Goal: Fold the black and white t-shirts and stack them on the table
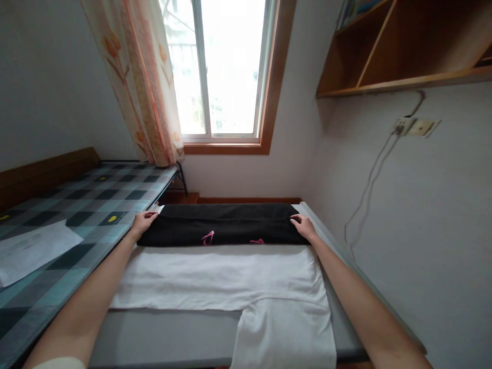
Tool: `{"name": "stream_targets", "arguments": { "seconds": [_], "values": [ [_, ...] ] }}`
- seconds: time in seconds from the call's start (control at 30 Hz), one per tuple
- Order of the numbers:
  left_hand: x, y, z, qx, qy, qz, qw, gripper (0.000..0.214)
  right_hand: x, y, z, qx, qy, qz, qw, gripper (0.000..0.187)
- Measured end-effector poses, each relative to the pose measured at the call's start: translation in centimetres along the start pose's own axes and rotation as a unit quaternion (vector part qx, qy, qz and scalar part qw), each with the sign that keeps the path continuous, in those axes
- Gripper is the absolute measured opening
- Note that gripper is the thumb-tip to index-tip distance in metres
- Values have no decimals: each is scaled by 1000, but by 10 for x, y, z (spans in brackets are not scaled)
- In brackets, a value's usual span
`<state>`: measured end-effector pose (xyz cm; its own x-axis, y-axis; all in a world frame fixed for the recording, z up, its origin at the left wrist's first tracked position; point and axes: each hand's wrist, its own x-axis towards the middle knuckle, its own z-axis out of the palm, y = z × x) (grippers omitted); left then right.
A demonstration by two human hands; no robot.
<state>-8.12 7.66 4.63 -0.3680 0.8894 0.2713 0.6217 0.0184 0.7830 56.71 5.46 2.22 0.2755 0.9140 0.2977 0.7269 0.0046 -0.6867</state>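
Note:
A black garment [230, 225] with pink markings lies folded in a long strip across the far end of the grey table. At its left end my left hand [144, 222] has fingers closed on the black fabric. Opposite, my right hand [302, 225] pinches the right end of the same strip. Nearer to me a white garment [215, 274] is spread flat, its short sleeve [286, 330] lying toward the near edge. The black strip borders the white fabric; I cannot tell whether the two are joined.
The grey table [165, 335] stands beside a bed with a checked cover [103, 195], where a white paper [38, 248] lies. A curtain [142, 82] hangs by the window [230, 66]. On the right wall are a wooden shelf [403, 77] and a socket [417, 126] with a dangling cord.

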Motion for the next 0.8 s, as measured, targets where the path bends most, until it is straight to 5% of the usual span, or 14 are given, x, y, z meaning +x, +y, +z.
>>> {"name": "stream_targets", "arguments": {
  "seconds": [0.13,0.33,0.7,0.8],
  "values": [
    [6,-18,7,68,-27,-4,997,31,-3,9,7,-18,0,17,1000,19],
    [11,-25,7,159,18,12,987,33,-6,10,4,-51,45,3,998,28],
    [-7,-12,11,272,27,18,962,34,-13,-7,9,-219,19,47,974,31],
    [-15,0,14,333,34,51,941,36,-22,-22,10,-267,46,11,963,35]
  ]
}}
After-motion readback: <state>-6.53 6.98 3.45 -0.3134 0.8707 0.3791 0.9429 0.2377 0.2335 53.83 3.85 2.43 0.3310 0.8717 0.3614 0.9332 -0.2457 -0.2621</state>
